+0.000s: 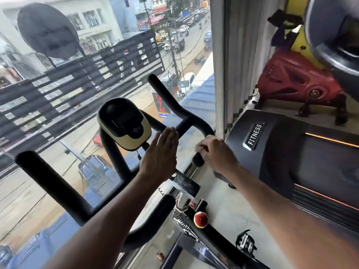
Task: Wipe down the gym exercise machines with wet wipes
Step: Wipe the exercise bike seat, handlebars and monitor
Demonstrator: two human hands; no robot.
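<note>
Nearest the camera, two bare forearms reached forward over the black steel-framed exercise bike, its round red resistance knob low between them. Left hand was raised flat, fingers straight and pressed together, holding nothing, hovering just in front of the black foam-padded handlebar near the centre stem. Right hand had its grip curled around the handlebar's right end, pinching a pale, blurred wet wipe against the foam; only a sliver of the wipe showed at the knuckles. Left handlebar horn stuck out towards the lower left, untouched. Just beyond the left hand sat the cream-and-black oval plastic display console, tilted towards the person. To the right, a dark grey treadmill with a "FITNESS" badge stood beside the bike. Farther right, a red exercise bike stood by a yellow wall. Beyond the big glass window, a street with cars was visible.
</note>
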